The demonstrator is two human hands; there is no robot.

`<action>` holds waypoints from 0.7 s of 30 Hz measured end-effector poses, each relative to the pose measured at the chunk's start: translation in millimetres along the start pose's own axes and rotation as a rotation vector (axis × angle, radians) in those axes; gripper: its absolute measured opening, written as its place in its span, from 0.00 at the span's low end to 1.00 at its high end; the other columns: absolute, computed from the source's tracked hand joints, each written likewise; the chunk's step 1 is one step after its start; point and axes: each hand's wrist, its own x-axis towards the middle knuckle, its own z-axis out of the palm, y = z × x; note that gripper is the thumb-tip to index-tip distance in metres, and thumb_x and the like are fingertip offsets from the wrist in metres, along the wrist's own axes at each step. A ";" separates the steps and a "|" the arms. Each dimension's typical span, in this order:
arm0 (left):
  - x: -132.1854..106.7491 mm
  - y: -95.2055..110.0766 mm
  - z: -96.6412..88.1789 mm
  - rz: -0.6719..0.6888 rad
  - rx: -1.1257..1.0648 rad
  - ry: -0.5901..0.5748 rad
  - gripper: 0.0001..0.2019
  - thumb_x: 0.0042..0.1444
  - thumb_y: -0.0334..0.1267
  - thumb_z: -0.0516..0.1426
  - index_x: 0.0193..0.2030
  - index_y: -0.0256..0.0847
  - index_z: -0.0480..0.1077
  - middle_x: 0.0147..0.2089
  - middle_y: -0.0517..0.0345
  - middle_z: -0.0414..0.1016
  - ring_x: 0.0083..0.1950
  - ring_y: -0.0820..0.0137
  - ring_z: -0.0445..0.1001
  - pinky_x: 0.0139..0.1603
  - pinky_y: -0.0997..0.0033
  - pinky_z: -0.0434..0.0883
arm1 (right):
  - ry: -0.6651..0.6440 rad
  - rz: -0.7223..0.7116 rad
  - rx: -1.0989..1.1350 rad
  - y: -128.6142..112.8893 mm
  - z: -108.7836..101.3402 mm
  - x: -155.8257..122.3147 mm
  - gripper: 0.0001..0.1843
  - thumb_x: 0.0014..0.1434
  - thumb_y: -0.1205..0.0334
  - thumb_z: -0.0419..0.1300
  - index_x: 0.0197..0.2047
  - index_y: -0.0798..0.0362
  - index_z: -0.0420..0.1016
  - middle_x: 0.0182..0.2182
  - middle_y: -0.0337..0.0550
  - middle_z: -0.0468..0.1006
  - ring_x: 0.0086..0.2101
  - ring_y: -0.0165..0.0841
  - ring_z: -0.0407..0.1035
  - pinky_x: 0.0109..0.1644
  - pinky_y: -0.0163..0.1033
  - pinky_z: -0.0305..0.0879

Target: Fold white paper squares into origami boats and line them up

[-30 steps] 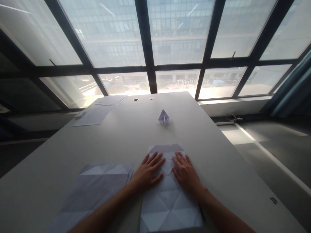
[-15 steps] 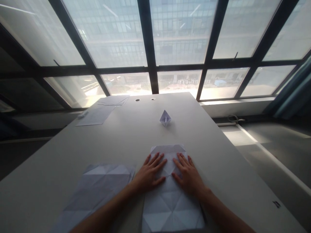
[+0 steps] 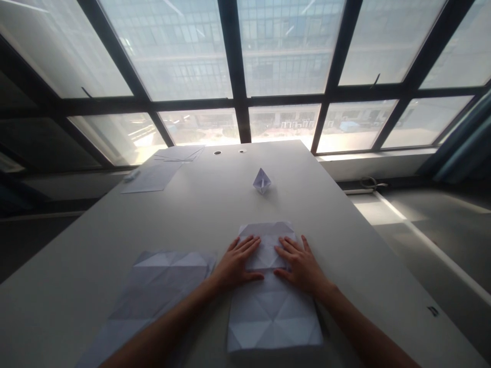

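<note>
Creased white paper (image 3: 273, 306) lies flat on the white table (image 3: 203, 214), directly in front of me and under both my hands. Left hand (image 3: 238, 263): palm down, fingers spread and straight, resting over the left side of the paper's far part; outermost fingers lie at or just past its left edge. Right hand (image 3: 303, 263): same posture on the right side, palm down, fingers fanned, the outermost one reaching past the right edge. Neither hand is closed around anything; contact is flat, from above. How hard I press, I cannot tell. Thumbs point inward toward each other, tips apart, a strip of paper showing between them. They lie just on the near side of a fold edge that crosses the sheet; beyond that edge, a lighter flap shows between my fingers. Far rim of the paper extends beyond my fingertips, its corners angled. Near part runs back toward me between my forearms, marked with crossing creases and triangles. To the left, partly behind my left forearm, a second creased sheet (image 3: 169, 286). Ahead, well apart from my hands, a small pointed paper fold (image 3: 262, 182). Farther off at left, flat papers (image 3: 151, 177) near the table's far end.
</note>
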 end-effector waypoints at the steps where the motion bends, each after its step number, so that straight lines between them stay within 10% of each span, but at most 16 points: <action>1: 0.4 0.1 -0.2 -0.009 -0.007 0.004 0.48 0.51 0.66 0.59 0.73 0.46 0.49 0.70 0.48 0.57 0.71 0.56 0.56 0.71 0.52 0.48 | 0.008 -0.006 0.000 0.0 -0.3 0.1 0.32 0.60 0.45 0.60 0.65 0.44 0.64 0.66 0.47 0.62 0.66 0.43 0.51 0.69 0.63 0.25; 9: -1.2 -3.5 1.4 -0.010 0.002 0.007 0.39 0.56 0.65 0.55 0.70 0.48 0.55 0.71 0.51 0.56 0.72 0.57 0.54 0.71 0.52 0.50 | 0.039 -0.023 0.006 2.4 0.3 1.3 0.24 0.63 0.51 0.59 0.61 0.43 0.69 0.63 0.46 0.66 0.63 0.43 0.56 0.68 0.64 0.29; 21: -6.4 -1.8 -3.0 0.066 0.076 -0.100 0.50 0.51 0.72 0.53 0.74 0.50 0.43 0.75 0.49 0.39 0.75 0.52 0.37 0.71 0.42 0.36 | -0.151 -0.057 -0.014 10.5 -7.8 -3.0 0.53 0.52 0.34 0.62 0.72 0.49 0.47 0.71 0.53 0.43 0.69 0.46 0.37 0.69 0.61 0.25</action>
